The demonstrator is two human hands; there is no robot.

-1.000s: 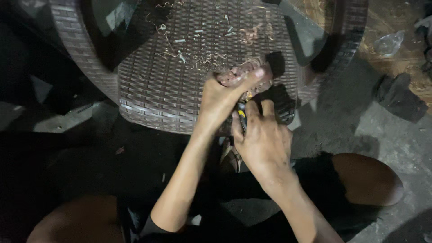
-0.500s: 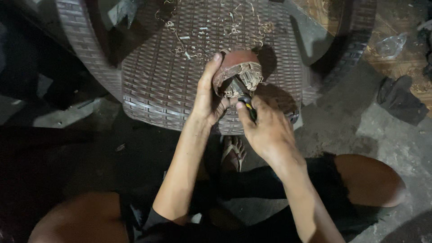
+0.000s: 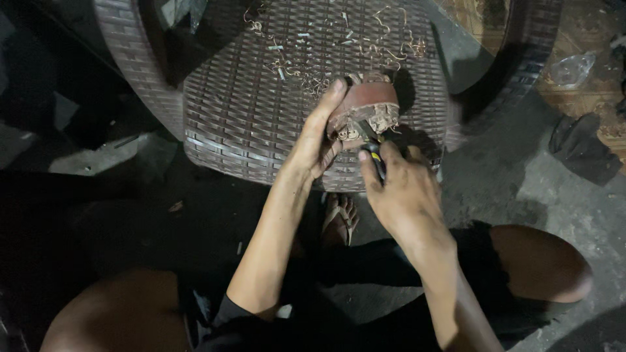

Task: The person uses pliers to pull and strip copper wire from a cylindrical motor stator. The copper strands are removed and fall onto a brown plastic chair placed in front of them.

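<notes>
A person seated low over a brown woven chair seat (image 3: 261, 111) gripped a reddish-brown block of wood (image 3: 365, 104) against its near edge. The left hand (image 3: 316, 140) was wrapped around the block's left side, fingers curled behind it and the thumb pressed up along its front face, holding it upright on the seat. The right hand (image 3: 404, 192) was closed tight around a small knife with a yellow-and-black handle (image 3: 375, 153), just below the block; the blade tip met the block's pale, ragged lower edge, where the wood was cut rough. How much of the blade had entered the wood could not be told.

Thin curled wood shavings (image 3: 339, 52) lay scattered across the seat beyond the block, toward the chair's back. Beneath the seat's front edge, a sandalled foot (image 3: 340, 218) rested on the grey concrete floor (image 3: 521, 189). The person's bare knees flanked the scene below the seat. To the right of the chair, a dark rag (image 3: 583, 153) lay on the floor, with a crumpled piece of clear plastic (image 3: 570, 68) beyond it.
</notes>
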